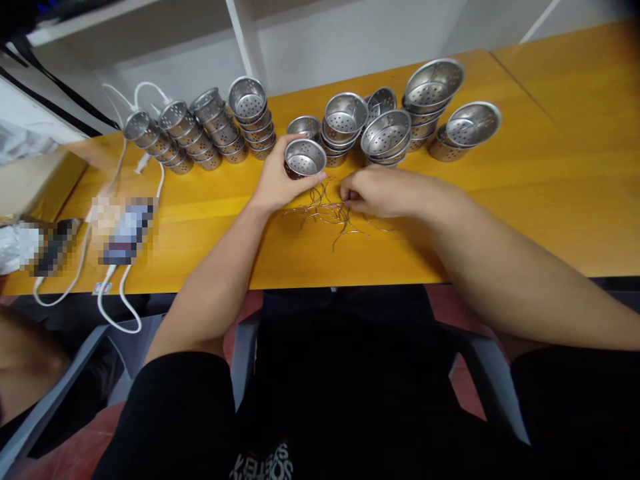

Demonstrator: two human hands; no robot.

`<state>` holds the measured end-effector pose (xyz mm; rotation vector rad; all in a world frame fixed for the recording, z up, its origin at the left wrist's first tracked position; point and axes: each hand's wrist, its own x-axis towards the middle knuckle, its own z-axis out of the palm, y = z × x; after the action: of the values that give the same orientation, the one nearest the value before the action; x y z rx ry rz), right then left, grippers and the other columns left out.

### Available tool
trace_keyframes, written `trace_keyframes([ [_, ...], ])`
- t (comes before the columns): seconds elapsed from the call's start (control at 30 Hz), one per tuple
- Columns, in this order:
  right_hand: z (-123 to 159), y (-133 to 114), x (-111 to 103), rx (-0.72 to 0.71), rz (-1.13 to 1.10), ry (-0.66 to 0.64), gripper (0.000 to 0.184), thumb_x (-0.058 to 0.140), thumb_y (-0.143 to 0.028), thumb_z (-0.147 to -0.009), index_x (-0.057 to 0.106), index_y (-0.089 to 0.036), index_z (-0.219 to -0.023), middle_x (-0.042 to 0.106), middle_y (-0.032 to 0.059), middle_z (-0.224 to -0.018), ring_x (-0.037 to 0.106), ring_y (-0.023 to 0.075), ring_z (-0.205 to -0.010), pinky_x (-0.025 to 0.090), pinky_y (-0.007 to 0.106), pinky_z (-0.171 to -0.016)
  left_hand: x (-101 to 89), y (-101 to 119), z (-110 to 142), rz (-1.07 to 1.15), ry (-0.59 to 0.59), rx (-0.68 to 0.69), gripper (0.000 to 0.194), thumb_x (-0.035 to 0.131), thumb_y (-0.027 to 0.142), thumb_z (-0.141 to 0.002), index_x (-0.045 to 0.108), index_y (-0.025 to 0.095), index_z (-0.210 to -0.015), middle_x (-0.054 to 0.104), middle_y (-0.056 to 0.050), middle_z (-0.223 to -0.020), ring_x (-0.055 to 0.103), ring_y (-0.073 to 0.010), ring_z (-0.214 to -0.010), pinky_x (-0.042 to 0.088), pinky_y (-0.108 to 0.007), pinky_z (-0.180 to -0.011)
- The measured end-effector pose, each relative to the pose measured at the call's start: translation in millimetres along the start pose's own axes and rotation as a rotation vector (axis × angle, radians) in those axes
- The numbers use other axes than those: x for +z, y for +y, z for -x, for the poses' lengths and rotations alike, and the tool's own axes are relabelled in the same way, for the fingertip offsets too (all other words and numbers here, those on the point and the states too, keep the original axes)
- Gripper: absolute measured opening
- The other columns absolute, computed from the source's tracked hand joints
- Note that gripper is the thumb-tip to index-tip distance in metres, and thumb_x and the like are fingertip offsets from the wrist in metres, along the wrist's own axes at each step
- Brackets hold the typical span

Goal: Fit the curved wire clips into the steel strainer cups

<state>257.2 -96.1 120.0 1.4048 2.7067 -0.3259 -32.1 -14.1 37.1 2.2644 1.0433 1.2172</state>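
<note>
My left hand (279, 179) is wrapped round a perforated metal strainer cup (306, 159), its open top facing up toward me. Thin curved metal wires (327, 212) lie in a loose tangle on the table, just below and right of that cup. At the right edge of the tangle, my right hand (373, 191) is closed, fingertips pinched together by the wires. Whether a wire is between those fingertips is hard to make out. Right behind my hands stand more strainer cups, among them a nested stack (345, 117) and a tilted one (387, 137).
Tall nested stacks of cups (253, 110) stand at the back left, others (433, 87) at the back right. White cables (120, 313) run round a blurred phone (127, 233) on the left. A cardboard box (37, 183) sits at the far left of the wooden table (525, 200).
</note>
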Motion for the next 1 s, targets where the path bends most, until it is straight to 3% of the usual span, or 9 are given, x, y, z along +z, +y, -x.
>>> trace_keyframes([
  [0.3, 2.6, 2.2, 2.4, -0.142, 0.058, 0.010, 0.014, 0.061, -0.019, -0.115, 0.070, -0.024, -0.105, 0.079, 0.0180, -0.119, 0.075, 0.0328, -0.098, 0.053, 0.044, -0.085, 6.4, -27.3, -5.6, 0.069, 0.024, 0.074, 0.121, 0.095, 0.111, -0.080, 0.067, 0.027, -0.163, 0.082, -0.015, -0.154, 0.084, -0.0383, -0.143, 0.068, -0.056, -0.130],
  [0.47, -2.3, 17.1, 8.4, -0.237, -0.122, 0.113, 0.014, 0.063, -0.018, -0.110, 0.076, -0.025, -0.111, 0.081, 0.0122, -0.105, 0.074, 0.0316, -0.091, 0.055, 0.045, -0.087, 5.7, -37.9, -7.0, 0.058, 0.057, 0.077, 0.117, 0.098, 0.105, -0.084, 0.066, 0.029, -0.167, 0.081, -0.016, -0.160, 0.083, -0.0378, -0.147, 0.066, -0.056, -0.134],
  [0.57, -6.5, 28.1, 12.9, -0.288, -0.246, 0.223, 0.028, 0.066, -0.020, -0.108, 0.084, -0.024, -0.129, 0.087, 0.0129, -0.120, 0.080, 0.0329, -0.101, 0.059, 0.047, -0.095, 2.4, -39.3, -9.3, 0.056, 0.111, 0.088, 0.114, 0.102, 0.102, -0.083, 0.069, 0.029, -0.163, 0.081, -0.016, -0.160, 0.083, -0.0369, -0.148, 0.066, -0.054, -0.136],
  [0.67, -6.6, 32.9, 12.9, -0.354, -0.287, 0.276, 0.025, 0.068, -0.025, -0.111, 0.087, -0.025, -0.127, 0.087, 0.0128, -0.126, 0.080, 0.0323, -0.106, 0.062, 0.048, -0.100, 0.4, -41.1, -12.1, 0.072, 0.169, 0.104, 0.114, 0.104, 0.103, -0.079, 0.070, 0.028, -0.159, 0.083, -0.015, -0.155, 0.084, -0.0363, -0.144, 0.067, -0.054, -0.135],
  [0.8, -2.9, 27.4, 8.5, -0.391, -0.390, 0.358, 0.015, 0.072, -0.035, -0.118, 0.085, -0.027, -0.117, 0.084, 0.0089, -0.113, 0.076, 0.0284, -0.094, 0.061, 0.044, -0.089, 2.0, -48.2, -14.1, 0.074, 0.188, 0.086, 0.117, 0.105, 0.104, -0.076, 0.068, 0.028, -0.156, 0.083, -0.014, -0.150, 0.084, -0.0365, -0.143, 0.066, -0.056, -0.136],
  [1.0, -0.5, 14.3, 9.5, -0.354, -0.612, 0.543, 0.034, 0.082, -0.065, -0.120, 0.088, -0.032, -0.126, 0.084, 0.0074, -0.104, 0.075, 0.0315, -0.092, 0.063, 0.049, -0.088, 5.2, -63.5, -15.0, 0.096, 0.148, 0.126, 0.120, 0.102, 0.104, -0.081, 0.058, 0.031, -0.165, 0.077, -0.013, -0.154, 0.080, -0.0378, -0.150, 0.063, -0.057, -0.137],
])
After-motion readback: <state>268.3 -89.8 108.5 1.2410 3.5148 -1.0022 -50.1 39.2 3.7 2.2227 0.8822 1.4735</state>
